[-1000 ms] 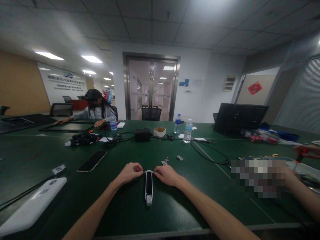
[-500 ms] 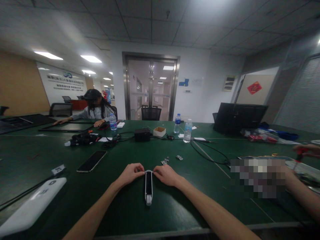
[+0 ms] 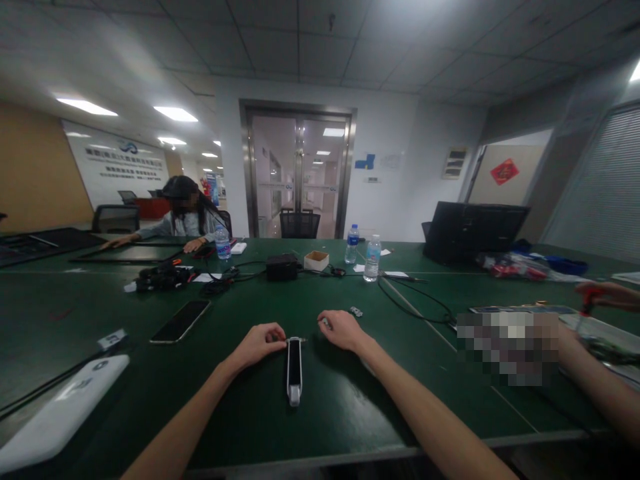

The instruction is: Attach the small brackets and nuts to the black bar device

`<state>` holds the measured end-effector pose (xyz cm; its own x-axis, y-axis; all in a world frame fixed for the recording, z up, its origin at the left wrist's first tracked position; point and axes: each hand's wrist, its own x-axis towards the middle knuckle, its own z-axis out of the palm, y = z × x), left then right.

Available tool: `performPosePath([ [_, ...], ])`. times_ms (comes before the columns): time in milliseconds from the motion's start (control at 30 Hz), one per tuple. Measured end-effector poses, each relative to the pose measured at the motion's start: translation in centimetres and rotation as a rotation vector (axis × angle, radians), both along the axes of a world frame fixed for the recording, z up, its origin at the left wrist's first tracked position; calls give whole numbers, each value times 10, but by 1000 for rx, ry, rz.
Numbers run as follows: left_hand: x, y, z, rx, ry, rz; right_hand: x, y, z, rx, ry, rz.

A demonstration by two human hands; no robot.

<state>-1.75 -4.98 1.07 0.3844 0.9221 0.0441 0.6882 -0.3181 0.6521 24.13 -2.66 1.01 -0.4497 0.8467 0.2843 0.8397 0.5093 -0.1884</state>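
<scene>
On the green table before me lies a slim white-edged device (image 3: 295,373) with a dark middle and a pale lower end. A small metal pin (image 3: 303,340) sticks out to the right at its far end. My left hand (image 3: 261,343) pinches the far left corner of the device with thumb and forefinger. Beyond it and to the right, my right hand (image 3: 343,328) is lowered to the table with fingers curled, over the spot of some small metal pieces. What its fingertips hold is hidden. Another small metal piece (image 3: 356,311) lies just past that hand.
A dark phone (image 3: 181,321) and a white case (image 3: 75,403) lie to the left. Farther back stand a black box (image 3: 281,267), a small open carton (image 3: 317,261) and water bottles (image 3: 372,259). A cable (image 3: 415,310) curves on the right, near a co-worker's hand (image 3: 607,295) with a red-handled screwdriver.
My right hand has left the device's far right corner and moved away, up and right, to the small metal pieces. My left hand keeps its pinch on the device. The view has shifted slightly.
</scene>
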Motion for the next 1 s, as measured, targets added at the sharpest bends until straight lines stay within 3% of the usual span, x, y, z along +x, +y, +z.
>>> performPosePath([
  [167,-3,2,-3,-14,-2,-10,33,27,-14,60,0,-228],
  [400,-2,2,-5,22,2,-7,35,41,-33,28,-43,-171],
  [667,-1,2,-5,20,17,-1,33,39,-26,-12,-74,-120],
  [1000,1,1,0,-12,25,-8,28,35,-19,-7,-117,-172],
])
